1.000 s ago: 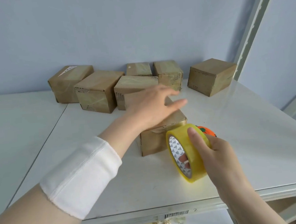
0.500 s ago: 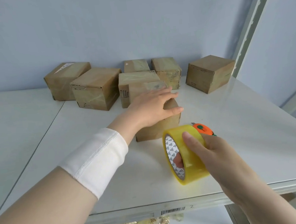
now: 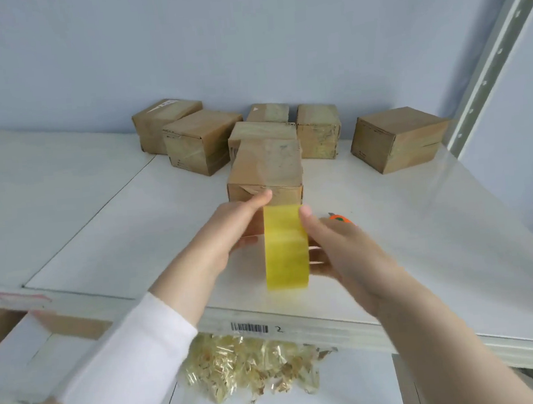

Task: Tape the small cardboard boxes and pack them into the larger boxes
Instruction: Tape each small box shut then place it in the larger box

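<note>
Left hand (image 3: 229, 234) has left the small brown cardboard box (image 3: 266, 166), joining right hand (image 3: 344, 249) in gripping the yellow tape roll (image 3: 285, 249) just before it. Taping seems imminent.

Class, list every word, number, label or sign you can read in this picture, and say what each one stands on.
"2": written on the shelf's front edge, beside the barcode sticker.
On the barcode sticker: bars only; any digits are too small to read.
On the far-left box: a white label, too blurred to read.
At the left of the shelf edge: a pink marking, blurred and unreadable.
On the tape roll: no print showing.
</note>
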Available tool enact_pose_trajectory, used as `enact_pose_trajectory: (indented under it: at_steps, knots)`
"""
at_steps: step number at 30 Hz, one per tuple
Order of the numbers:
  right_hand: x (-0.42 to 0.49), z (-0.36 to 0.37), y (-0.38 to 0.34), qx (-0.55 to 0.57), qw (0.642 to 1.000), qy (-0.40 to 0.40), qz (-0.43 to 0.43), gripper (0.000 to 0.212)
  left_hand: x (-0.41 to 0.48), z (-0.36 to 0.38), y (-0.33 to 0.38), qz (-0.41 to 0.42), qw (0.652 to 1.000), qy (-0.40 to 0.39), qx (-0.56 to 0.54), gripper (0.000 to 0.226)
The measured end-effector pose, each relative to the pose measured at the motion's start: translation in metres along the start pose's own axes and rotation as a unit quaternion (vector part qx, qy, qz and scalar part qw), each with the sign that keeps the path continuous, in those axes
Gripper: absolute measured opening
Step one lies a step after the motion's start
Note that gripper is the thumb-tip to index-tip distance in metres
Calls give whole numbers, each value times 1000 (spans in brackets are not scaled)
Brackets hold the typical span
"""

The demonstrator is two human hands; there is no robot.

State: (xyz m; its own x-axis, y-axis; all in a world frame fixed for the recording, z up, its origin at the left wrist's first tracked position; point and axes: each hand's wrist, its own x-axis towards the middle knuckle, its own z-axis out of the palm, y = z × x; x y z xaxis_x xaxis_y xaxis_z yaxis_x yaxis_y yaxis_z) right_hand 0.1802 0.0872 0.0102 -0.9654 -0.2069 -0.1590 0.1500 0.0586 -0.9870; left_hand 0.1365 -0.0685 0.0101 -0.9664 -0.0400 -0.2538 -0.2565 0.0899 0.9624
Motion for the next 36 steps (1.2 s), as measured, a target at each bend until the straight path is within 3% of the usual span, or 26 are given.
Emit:
enact_pose_trajectory:
  at_steps: [3, 5, 6, 9, 11, 13, 15, 18, 21, 28, 36]
  knots:
    - [14, -40, 8, -101, 983, 145, -42, 32, 0, 4, 4, -52, 995, -29, -81, 16]
    - [32, -63, 16, -254, 937, 234, -47, 35, 0, 4, 5, -60, 993, -28, -95, 12]
    - [41, -68, 20, -326, 914, 238, -36, 40, 0, 3, 5, -63, 993, -26, -97, 12]
    - [63, -68, 26, -449, 871, 198, 22, 48, -1, 3, 5, -63, 993, -25, -95, 15]
    - [72, -66, 28, -452, 873, 179, 34, 42, 0, 2, 4, -59, 994, -27, -91, 17]
    - [74, -68, 28, -382, 907, 179, 6, 29, 2, 0, 2, -51, 995, -28, -76, 17]
    - [70, -68, 25, -227, 958, 170, -30, 15, 5, -2, 0, -37, 996, -25, -71, 17]
    - [60, -61, 7, -150, 970, 134, -133, 19, 7, -4, -2, -18, 996, -28, -78, 15]
    - [54, -46, -20, -213, 946, 78, -231, 25, 9, -5, -2, -8, 996, -29, -83, 11]
    - [61, -22, -45, -452, 834, 40, -314, 18, 15, -3, -2, 5, 995, -34, -94, 9]
    - [70, -19, -45, -503, 794, 9, -341, 21, 20, 1, -7, 7, 992, -42, -115, 6]
